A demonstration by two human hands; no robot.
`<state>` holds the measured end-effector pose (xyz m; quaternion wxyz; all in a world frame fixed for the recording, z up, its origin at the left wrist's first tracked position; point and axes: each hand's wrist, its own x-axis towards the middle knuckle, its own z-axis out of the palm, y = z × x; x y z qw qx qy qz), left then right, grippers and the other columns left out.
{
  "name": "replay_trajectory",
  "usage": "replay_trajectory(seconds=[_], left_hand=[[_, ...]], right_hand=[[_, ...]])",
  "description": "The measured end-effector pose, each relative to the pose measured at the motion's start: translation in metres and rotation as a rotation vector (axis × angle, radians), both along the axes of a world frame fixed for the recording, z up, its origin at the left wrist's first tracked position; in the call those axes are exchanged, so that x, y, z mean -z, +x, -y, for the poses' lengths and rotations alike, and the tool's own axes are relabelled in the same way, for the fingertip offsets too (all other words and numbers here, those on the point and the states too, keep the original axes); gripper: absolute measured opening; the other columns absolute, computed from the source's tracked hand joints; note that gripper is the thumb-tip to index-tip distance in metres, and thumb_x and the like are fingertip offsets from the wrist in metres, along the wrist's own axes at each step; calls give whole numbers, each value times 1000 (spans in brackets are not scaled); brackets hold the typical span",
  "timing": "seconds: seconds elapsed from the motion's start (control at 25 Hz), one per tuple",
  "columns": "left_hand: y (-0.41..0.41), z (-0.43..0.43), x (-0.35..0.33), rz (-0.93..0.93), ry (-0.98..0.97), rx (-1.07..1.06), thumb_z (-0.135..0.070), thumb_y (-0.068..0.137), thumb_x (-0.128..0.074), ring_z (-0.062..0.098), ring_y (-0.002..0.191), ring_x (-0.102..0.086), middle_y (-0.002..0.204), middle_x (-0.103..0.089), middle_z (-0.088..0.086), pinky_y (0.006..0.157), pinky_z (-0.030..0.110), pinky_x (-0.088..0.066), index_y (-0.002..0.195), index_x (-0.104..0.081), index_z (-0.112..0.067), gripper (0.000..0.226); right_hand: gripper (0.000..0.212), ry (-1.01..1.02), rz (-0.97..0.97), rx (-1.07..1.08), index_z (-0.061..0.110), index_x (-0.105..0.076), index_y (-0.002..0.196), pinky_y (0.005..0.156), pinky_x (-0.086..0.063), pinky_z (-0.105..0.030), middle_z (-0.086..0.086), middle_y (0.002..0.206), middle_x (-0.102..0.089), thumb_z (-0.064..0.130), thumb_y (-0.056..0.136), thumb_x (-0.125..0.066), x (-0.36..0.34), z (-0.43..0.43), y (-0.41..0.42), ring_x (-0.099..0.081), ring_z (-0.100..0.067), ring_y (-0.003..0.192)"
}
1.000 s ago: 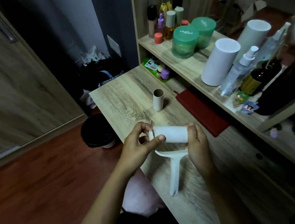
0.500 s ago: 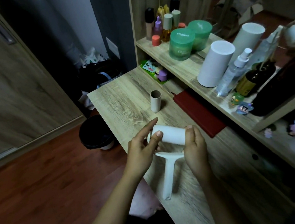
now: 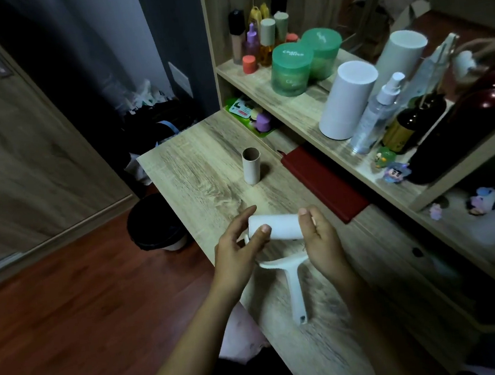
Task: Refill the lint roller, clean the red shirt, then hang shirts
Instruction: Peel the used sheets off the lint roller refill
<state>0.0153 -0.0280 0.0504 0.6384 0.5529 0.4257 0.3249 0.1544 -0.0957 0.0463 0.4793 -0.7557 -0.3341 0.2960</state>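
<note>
Floor (image 3: 69, 315): glossy reddish-brown wood boards.

Desk (image 3: 201, 174): pale wood-grain laminate, matte, rectangular top.

Shelf (image 3: 302, 110): same laminate, raised along the desk's right side. It carries two smooth white cylindrical canisters (image 3: 345, 99), two translucent green round jars (image 3: 291, 68) and assorted bottles.

Bin (image 3: 154, 222): round, lined with a black bag, on the floor at the desk's left edge.

Flat dark-red slab (image 3: 323, 185): rectangular and book-like, lying on the desk against the shelf base.

Left hand (image 3: 235, 253): pinches the left end of the refill roll (image 3: 278, 227), with the thumb on the near face and the forefinger stretched over the top.

Right hand (image 3: 323, 240): grips the roll's right end, thumb on top; the other fingers are hidden.

Lint roller handle (image 3: 295, 290): white moulded plastic, T-shaped, hanging below the roll, its tip down near the desktop.

Refill roll: white, matte, cylindrical, held level above the desk's near half.

Cardboard core (image 3: 251, 166): bare grey-brown tube, upright on the desk, well apart from the hands.
</note>
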Motion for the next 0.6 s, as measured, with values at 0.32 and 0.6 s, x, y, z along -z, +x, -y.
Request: replay_trajectory(seconds=[0.32, 0.6], left_hand=[[19, 13, 42, 18, -251, -232, -21, 88, -61, 8, 85, -65, 126, -60, 6, 70, 22, -54, 134, -48, -15, 47], [24, 13, 56, -59, -299, -204, -16, 90, -58, 6, 87, -61, 121, -50, -7, 84, 31, -54, 136, -43, -2, 51]], right_hand=[[11, -145, -206, -12, 48, -40, 79, 81, -46, -54, 8, 84, -54, 49, 82, -29, 32, 0, 11, -53, -17, 75], [38, -220, -175, 13, 36, -43, 103, 89, -47, -53, 3, 94, -62, 64, 86, -22, 63, -3, 17, -60, -26, 92]])
